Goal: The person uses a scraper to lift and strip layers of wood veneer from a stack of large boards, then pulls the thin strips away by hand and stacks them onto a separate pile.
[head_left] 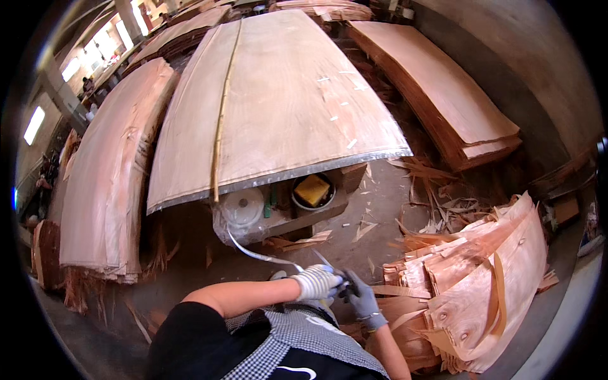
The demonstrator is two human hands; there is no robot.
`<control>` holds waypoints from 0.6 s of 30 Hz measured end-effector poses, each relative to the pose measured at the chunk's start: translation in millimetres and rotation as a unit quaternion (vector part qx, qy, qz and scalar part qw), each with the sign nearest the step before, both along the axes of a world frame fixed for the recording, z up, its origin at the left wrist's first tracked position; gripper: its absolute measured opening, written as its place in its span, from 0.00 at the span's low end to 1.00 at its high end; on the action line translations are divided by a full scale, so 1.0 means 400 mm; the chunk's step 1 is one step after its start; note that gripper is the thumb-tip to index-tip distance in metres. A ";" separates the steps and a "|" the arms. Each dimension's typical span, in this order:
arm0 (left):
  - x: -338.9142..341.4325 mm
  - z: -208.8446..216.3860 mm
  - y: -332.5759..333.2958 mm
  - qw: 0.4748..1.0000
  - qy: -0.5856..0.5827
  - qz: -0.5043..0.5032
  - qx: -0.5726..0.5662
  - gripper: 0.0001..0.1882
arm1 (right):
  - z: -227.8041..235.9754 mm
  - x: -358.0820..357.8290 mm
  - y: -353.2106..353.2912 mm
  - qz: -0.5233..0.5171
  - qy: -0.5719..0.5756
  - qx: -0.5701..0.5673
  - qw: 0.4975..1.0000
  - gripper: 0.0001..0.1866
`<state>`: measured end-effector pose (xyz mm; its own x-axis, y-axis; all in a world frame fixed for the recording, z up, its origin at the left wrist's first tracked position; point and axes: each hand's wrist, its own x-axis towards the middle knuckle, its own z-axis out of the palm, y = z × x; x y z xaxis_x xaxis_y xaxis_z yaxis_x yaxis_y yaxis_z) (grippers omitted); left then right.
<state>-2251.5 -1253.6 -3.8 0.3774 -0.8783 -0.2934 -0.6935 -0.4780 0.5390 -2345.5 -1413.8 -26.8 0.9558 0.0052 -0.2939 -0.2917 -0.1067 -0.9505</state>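
Observation:
My left hand (315, 282), in a white striped glove, is closed on the end of a pale tape strip (269, 258). The strip curves back to a white tape roll (235, 212) on the low stand (285, 218). Beside it, my right hand (360, 296), in a grey glove, has its fingers closed and meets the left in front of my apron. A thin, pointed grey blade-like piece (322, 257) sticks up between them; which hand grips it is not clear. Above the stand lies a broad wood veneer sheet (285, 88) with short white tape pieces.
A long thin stick (223, 120) lies along the sheet. On the stand, a dark bowl (327, 202) holds a yellow sponge (311, 189). Veneer stacks stand at left (104, 183) and far right (443, 95). Torn veneer (494, 285) is piled near my right arm; scraps litter the floor.

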 end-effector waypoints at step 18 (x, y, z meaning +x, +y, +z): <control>0.398 -0.167 0.092 0.961 0.230 0.145 -0.049 0.35 | -0.162 0.413 0.068 -0.217 0.203 0.160 0.941 0.10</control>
<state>-2092.3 -1216.9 -70.6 0.4615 -0.7874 -0.4087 -0.2160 -0.5466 0.8091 -2180.2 -1386.7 -91.7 0.6977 -0.2103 -0.6848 -0.5873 0.3794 -0.7149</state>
